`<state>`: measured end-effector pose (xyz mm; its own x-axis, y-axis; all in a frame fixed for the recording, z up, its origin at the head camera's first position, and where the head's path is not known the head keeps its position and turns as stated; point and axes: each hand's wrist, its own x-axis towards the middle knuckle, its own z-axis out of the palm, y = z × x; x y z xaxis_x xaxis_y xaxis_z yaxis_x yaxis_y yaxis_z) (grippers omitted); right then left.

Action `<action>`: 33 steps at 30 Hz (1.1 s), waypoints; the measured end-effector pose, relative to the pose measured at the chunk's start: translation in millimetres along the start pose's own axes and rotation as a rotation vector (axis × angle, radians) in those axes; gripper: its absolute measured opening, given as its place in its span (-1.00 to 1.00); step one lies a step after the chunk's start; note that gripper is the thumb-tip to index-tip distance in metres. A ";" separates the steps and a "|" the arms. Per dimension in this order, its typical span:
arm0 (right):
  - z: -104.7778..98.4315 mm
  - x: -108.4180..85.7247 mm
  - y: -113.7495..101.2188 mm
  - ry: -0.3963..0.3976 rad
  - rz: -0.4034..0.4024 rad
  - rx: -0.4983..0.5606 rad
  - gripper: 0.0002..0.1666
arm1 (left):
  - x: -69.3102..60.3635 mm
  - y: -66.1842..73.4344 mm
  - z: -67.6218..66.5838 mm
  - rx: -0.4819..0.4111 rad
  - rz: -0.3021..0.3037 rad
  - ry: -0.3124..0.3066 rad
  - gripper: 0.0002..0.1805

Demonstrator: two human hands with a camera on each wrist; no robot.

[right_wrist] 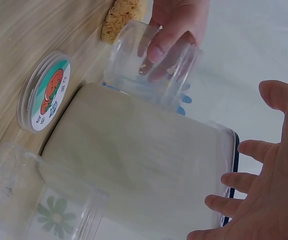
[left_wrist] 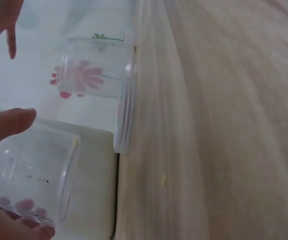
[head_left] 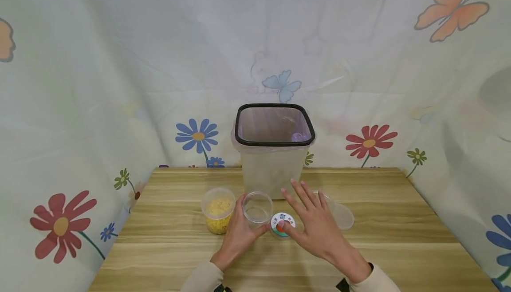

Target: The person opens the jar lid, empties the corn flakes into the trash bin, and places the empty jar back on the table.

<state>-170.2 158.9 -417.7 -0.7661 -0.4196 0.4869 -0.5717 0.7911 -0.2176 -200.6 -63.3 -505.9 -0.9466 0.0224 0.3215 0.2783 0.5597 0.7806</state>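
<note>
My left hand (head_left: 238, 237) grips a clear plastic cup (head_left: 257, 207), fingers round its left side and thumb at its near side. In the left wrist view the cup (left_wrist: 36, 172) looks empty apart from small specks. My right hand (head_left: 319, 230) is spread with straight fingers, holding nothing, above the table. A lid with a tomato label (head_left: 288, 219) lies between the hands, partly behind my right thumb in the head view; the right wrist view shows several stacked lids (right_wrist: 51, 92) there. Left of my left hand stands a clear tub of yellow bits (head_left: 218, 216).
Behind the hands stands a bin (head_left: 267, 172) with a black rim and a purple liner. Another clear cup (left_wrist: 91, 67) and a loose clear lid (head_left: 344, 216) are right of it, partly behind my right hand. A flowered curtain hangs behind the wooden table (head_left: 183, 261).
</note>
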 end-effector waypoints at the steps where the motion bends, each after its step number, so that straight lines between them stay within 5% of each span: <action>1: 0.4 -0.3 0.1 -0.001 0.000 -0.002 -0.09 | 0.7 -2.0 0.9 0.004 -0.001 -0.001 0.18; 13: 5.5 -3.7 1.0 -0.010 0.015 0.002 -0.11 | 6.2 -20.5 13.1 0.034 -0.038 -0.032 0.16; 22: 4.9 -3.5 -0.5 -0.045 0.040 0.012 -0.10 | 9.9 -25.3 18.9 0.032 -0.012 -0.038 0.13; 33: 6.3 -4.8 1.4 -0.033 0.035 0.021 -0.11 | 10.4 -30.4 19.2 0.014 -0.054 -0.086 0.16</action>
<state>-169.2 159.3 -425.6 -0.7949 -0.4064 0.4505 -0.5500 0.7961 -0.2523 -222.0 -64.2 -536.6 -0.9709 0.0625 0.2312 0.2246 0.5731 0.7881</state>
